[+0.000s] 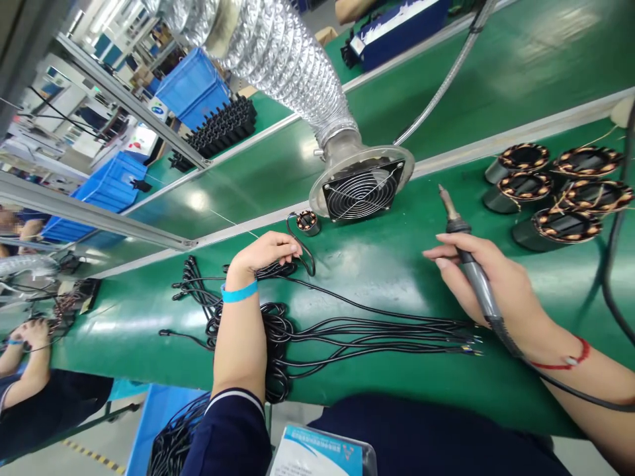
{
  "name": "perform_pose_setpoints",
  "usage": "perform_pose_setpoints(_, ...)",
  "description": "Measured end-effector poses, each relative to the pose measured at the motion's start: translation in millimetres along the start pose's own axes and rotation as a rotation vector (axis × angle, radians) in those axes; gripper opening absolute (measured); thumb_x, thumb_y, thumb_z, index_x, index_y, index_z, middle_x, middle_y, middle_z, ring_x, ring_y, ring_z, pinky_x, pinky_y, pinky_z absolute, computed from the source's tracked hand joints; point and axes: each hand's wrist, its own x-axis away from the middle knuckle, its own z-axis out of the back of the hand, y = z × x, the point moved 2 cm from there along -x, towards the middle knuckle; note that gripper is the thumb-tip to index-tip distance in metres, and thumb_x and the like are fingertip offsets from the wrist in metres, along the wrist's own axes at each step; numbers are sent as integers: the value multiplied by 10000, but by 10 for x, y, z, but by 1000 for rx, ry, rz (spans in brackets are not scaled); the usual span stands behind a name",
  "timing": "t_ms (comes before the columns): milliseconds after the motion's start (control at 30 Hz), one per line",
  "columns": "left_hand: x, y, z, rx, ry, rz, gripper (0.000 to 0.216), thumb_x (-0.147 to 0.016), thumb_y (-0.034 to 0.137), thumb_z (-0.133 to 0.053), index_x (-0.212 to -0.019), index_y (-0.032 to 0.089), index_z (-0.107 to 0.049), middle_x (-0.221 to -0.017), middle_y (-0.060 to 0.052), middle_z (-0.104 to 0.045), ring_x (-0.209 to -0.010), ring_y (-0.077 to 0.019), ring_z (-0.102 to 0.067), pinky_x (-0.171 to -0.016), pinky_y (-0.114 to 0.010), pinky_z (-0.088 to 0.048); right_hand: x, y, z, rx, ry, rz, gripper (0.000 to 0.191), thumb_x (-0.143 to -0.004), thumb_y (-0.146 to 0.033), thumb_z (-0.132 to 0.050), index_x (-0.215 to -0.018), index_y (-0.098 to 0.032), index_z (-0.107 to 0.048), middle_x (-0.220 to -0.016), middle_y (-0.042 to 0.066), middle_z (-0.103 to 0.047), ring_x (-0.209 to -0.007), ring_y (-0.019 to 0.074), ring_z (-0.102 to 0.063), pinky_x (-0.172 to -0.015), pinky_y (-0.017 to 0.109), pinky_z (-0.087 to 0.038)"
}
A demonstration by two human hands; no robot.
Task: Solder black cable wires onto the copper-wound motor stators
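Observation:
My right hand [496, 277] is wrapped round a soldering iron [476, 277], its tip pointing up and away over the bench. The iron's cord runs back along my wrist. My left hand [272, 251] has its fingers pinched together at a black cable [308, 254], which curves beside the fingertips; the exact grip is partly hidden. This cable loops up to a small wound motor stator [308, 223] just beyond the hand. Beneath my left forearm lie coiled black cables [278, 324], their stripped ends [469, 349] stretched towards the right.
A fume extraction hood [364, 188] on a foil duct [297, 73] hangs at the bench's back. Several larger stators [558, 228] stand at right. A blue bin of cables [176, 430] sits below the front edge. At far left, a co-worker's hands [34, 334] are over the bench.

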Motion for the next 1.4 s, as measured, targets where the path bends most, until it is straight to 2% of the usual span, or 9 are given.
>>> perform_pose_setpoints(133,207,109,137,21,192,-107,285,-725,455,-719,-700,174,-759,-689,-70,-710,-584,-134,-584,-575,-248,-491,-61,-61,181,121,-83,151,316,-898,-186,-538,-1210,-238,-535,-873,25,-729,-726,199,-712,-654,335,-575)
perform_pose_setpoints(233,424,398,20,28,325,-317,291,-815,451,-662,-732,194,-771,-778,-79,-738,-709,-172,-647,-701,-283,-526,-57,-18,340,280,-194,178,277,-925,-243,-492,-1196,-211,-538,-906,52,-723,-696,208,-693,-609,345,-542)
perform_pose_setpoints(300,496,632,-269,-47,193,-438,300,-874,410,-601,-757,193,-772,-820,-87,-748,-805,-195,-673,-762,-293,-522,-31,50,440,376,-218,180,270,-922,-254,-494,-1180,-192,-547,-935,85,-723,-710,224,-687,-618,354,-528)
perform_pose_setpoints(433,370,866,-1085,-219,-343,-400,300,-939,313,-488,-865,166,-739,-846,-53,-750,-759,-142,-666,-742,-238,-486,21,246,587,681,-248,173,288,-943,-292,-405,-1091,-125,-586,-834,136,-693,-697,275,-648,-616,378,-462)
perform_pose_setpoints(600,94,682,-1650,-372,-395,-204,364,-940,310,-459,-694,150,-674,-638,-4,-655,-631,-112,-560,-669,-216,-403,25,483,648,910,-242,39,343,-927,-304,-359,-1046,-115,-618,-722,111,-655,-652,268,-598,-643,350,-408)
perform_pose_setpoints(767,30,542,-1579,-183,-210,-86,346,-922,346,-431,-852,146,-704,-677,6,-623,-680,-125,-550,-658,-227,-380,25,418,530,761,-201,90,284,-927,-272,-400,-1031,-113,-612,-746,106,-667,-679,251,-599,-716,366,-418)
perform_pose_setpoints(1067,-166,384,-1292,85,38,-115,225,-849,329,-519,-732,147,-580,-671,26,-513,-669,-111,-440,-654,-240,-344,30,-324,151,272,-300,346,130,-928,-174,-467,-1033,-182,-542,-799,57,-634,-777,215,-587,-837,384,-468)
perform_pose_setpoints(1200,-88,405,-1302,74,-26,-59,268,-812,376,-593,-687,167,-482,-617,57,-412,-598,-90,-359,-584,-237,-293,14,-361,279,308,-335,281,155,-937,-198,-460,-1069,-155,-528,-888,109,-640,-805,242,-583,-771,386,-471)
perform_pose_setpoints(1400,16,470,-1276,-84,135,-114,214,-815,307,-613,-971,186,-532,-658,69,-427,-637,-112,-417,-613,-248,-315,-26,-360,637,579,-416,329,299,-967,-290,-375,-1089,-94,-565,-816,134,-596,-719,279,-569,-646,399,-412)
